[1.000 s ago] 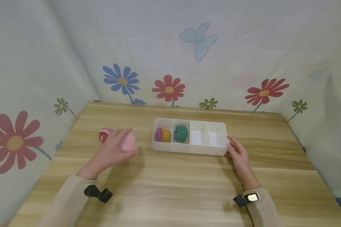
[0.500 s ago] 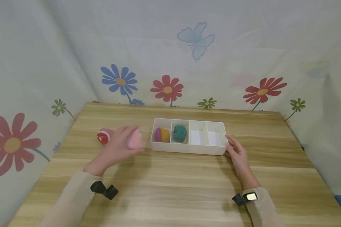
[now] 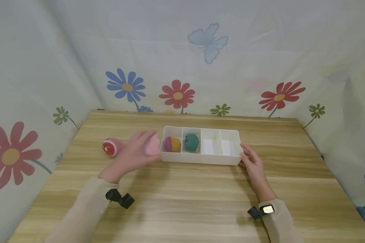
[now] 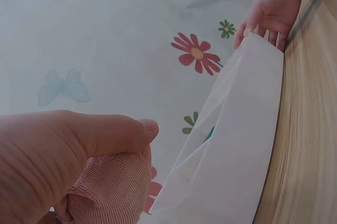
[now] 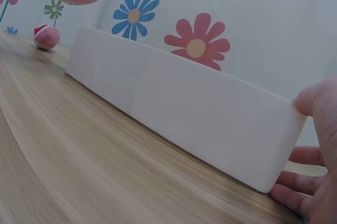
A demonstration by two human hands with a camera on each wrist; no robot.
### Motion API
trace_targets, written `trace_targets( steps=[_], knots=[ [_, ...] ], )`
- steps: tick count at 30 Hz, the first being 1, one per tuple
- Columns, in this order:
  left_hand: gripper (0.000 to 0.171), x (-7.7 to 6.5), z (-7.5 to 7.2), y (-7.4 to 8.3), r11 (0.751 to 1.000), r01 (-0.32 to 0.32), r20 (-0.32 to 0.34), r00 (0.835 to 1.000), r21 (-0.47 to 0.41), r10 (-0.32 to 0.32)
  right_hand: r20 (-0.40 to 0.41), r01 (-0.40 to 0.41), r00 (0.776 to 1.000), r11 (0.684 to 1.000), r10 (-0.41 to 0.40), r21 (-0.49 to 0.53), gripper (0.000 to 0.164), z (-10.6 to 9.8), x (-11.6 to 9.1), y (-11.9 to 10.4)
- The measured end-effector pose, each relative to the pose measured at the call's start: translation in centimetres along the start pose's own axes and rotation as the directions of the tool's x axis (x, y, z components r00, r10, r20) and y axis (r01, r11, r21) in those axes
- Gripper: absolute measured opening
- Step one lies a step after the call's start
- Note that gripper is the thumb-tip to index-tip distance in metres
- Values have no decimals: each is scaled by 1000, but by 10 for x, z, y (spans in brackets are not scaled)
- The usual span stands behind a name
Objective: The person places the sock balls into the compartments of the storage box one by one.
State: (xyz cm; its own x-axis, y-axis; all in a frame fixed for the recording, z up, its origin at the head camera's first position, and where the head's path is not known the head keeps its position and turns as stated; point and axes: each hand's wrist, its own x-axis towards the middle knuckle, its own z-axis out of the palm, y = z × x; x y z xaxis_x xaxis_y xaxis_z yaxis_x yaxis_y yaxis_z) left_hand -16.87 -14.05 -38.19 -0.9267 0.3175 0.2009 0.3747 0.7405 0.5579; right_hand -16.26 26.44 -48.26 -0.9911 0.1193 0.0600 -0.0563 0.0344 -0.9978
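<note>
My left hand point(image 3: 134, 153) grips a rolled-up pink sock point(image 3: 152, 145) just off the left end of a white divided box point(image 3: 200, 158). In the left wrist view the sock's ribbed knit point(image 4: 113, 187) shows under the thumb. The right wrist view has it raised above the box's far end, its folded opening facing the camera. With thumb and fingers, my right hand point(image 3: 255, 168) holds the box's right end; the thumb lies at the top corner. Inside the box, a purple and yellow rolled sock point(image 3: 173, 144) fills the leftmost compartment, and a teal one point(image 3: 192, 142) sits beside it.
A red, white and pink rolled sock point(image 3: 112, 147) lies on the wooden table point(image 3: 194, 199), left of the box and behind my left wrist. The two right compartments show bare white floors. A flower-printed cloth point(image 3: 246, 67) hangs behind the table and along its sides.
My left hand has carried the pink sock rightward, up to the box's left end, uncovering the red, white and pink sock. My right hand keeps its hold on the box.
</note>
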Motion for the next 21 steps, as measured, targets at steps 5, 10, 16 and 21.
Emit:
trace_targets(
  steps=[5, 10, 16, 21],
  knots=[
    [79, 7, 3, 5, 1000, -14, 17, 1000, -17, 14, 0, 2, 1000, 1000, -2, -6, 45, 0, 0, -1],
    [81, 13, 5, 12, 999, -23, 42, 999, -33, 24, -7, 2, 1000, 1000, -2, -30, 45, -1, 0, 0],
    [80, 21, 12, 18, 999, -45, 58, 997, -29, 47, -5, 7, 1000, 999, -7, -38, 45, -2, 0, 0],
    [80, 30, 19, 20, 997, -66, 55, 996, -41, 68, 0, 6, 1000, 999, -6, -36, 46, -2, 0, -1]
  ],
)
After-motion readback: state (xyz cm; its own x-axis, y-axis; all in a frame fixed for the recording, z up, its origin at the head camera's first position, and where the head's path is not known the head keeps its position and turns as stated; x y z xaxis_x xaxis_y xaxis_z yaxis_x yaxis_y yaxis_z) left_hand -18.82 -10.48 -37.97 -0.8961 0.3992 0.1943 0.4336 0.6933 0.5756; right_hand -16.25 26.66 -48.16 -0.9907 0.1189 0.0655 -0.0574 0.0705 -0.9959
